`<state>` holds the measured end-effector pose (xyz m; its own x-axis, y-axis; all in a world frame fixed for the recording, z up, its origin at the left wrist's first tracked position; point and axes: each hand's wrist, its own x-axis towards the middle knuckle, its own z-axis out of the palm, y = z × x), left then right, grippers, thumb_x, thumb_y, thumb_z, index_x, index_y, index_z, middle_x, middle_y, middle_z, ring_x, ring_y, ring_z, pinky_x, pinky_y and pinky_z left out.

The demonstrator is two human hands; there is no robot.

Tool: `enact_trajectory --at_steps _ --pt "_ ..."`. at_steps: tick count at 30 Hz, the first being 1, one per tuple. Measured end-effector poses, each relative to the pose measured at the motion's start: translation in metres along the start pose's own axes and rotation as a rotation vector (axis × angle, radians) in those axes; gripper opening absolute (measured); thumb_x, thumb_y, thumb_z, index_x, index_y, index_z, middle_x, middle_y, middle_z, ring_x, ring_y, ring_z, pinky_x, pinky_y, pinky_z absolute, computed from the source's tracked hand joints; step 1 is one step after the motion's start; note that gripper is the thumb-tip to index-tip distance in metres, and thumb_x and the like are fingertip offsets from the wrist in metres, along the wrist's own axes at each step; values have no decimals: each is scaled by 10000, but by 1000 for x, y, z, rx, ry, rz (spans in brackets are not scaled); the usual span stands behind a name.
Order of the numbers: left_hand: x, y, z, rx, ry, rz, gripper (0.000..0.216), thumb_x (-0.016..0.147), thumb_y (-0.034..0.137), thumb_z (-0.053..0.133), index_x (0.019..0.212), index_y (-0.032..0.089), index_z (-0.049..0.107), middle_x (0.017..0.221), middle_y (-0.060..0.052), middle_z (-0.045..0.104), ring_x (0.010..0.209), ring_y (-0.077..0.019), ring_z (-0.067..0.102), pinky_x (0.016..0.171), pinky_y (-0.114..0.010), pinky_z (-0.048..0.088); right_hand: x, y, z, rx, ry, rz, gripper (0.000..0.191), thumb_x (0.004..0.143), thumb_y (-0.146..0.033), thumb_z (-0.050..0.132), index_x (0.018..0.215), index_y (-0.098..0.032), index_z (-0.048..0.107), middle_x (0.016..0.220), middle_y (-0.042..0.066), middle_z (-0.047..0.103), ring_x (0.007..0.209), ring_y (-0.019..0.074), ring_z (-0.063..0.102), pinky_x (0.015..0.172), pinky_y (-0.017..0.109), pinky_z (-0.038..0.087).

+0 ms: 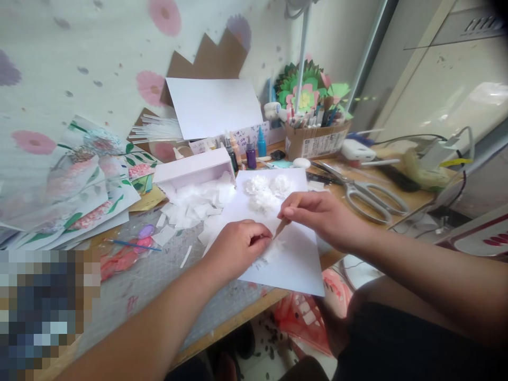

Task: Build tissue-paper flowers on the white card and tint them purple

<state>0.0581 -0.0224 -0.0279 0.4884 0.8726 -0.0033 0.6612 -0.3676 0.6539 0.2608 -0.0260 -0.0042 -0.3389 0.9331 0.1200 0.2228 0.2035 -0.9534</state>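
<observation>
My right hand grips a tan wooden-looking stick, which slants down to a pointed lower end. Close to that point, my left hand is closed in a pinch, and whatever lies between its fingertips is hidden. Both hands are over a white sheet that overhangs the table's front edge. Below the fingertips, a faint ruffled white cluster rests on the sheet. Farther back sit several fluffy white paper flowers. Thin white paper pieces are heaped to the left, spilling from an open white box.
Large scissors lie at the right. Behind stand a purple bottle, a blue bottle and a cardboard box of pens and brushes. Flower-printed sheets pile up at the left, near a thin blue stick. A grey mat covers the table.
</observation>
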Motion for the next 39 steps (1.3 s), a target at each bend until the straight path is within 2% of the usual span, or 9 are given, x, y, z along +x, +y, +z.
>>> enact_trajectory --at_steps 6,13,18,20,24,28,31,34,39 --pt "2 -3 2 7 29 3 179 822 226 543 822 254 720 782 3 692 707 -165 608 640 -290 456 1 1 5 -189 -64 -115 198 845 -329 592 723 -190 663 819 34 661 767 147 602 741 288 455" --pt "0 0 -1 -127 0 -86 208 874 352 504 856 237 677 715 15 650 599 -144 569 528 -253 421 4 9 10 -321 -98 -134 170 859 -282 584 726 -210 661 807 24 653 772 153 612 736 290 454" --pt "-2 -6 -10 -225 25 -119 195 860 354 509 923 250 661 760 16 658 638 -153 575 546 -254 444 5 8 17 -334 -116 -106 141 838 -231 604 707 -209 653 792 19 635 741 150 596 714 290 447" --pt "-1 -14 -19 -206 162 -125 197 833 356 535 904 233 671 754 7 657 643 -156 572 564 -258 442 6 7 19 -334 -119 -84 147 830 -219 608 691 -212 656 793 17 636 739 151 596 724 295 447" --pt "2 -43 -41 -143 531 -187 216 787 359 539 870 196 654 693 4 614 611 -153 550 534 -246 409 7 8 17 -304 -87 -7 200 843 -269 588 664 -213 657 769 23 657 715 159 601 706 305 452" --pt "6 -72 -59 -40 678 -226 225 778 358 517 854 186 641 696 2 619 631 -162 561 557 -254 407 6 8 12 -237 -60 76 246 862 -368 552 718 -204 666 743 43 698 702 177 617 655 307 465" --pt "8 -81 -62 45 652 -237 196 765 325 511 812 195 650 706 3 642 664 -172 587 588 -261 424 4 6 11 -204 -55 98 265 861 -398 544 735 -201 669 772 52 711 725 181 618 677 312 466" --pt "8 -80 -62 143 544 -228 160 744 275 525 798 217 664 764 3 662 710 -182 605 641 -278 446 4 6 14 -191 -81 99 239 849 -368 557 704 -208 661 777 47 703 727 180 610 682 313 460" --pt "7 -78 -64 335 431 -219 238 697 217 569 903 234 689 951 -39 629 866 -241 595 788 -354 456 6 6 19 -219 -79 88 182 809 -268 611 642 -221 665 794 31 668 745 178 595 722 320 432"
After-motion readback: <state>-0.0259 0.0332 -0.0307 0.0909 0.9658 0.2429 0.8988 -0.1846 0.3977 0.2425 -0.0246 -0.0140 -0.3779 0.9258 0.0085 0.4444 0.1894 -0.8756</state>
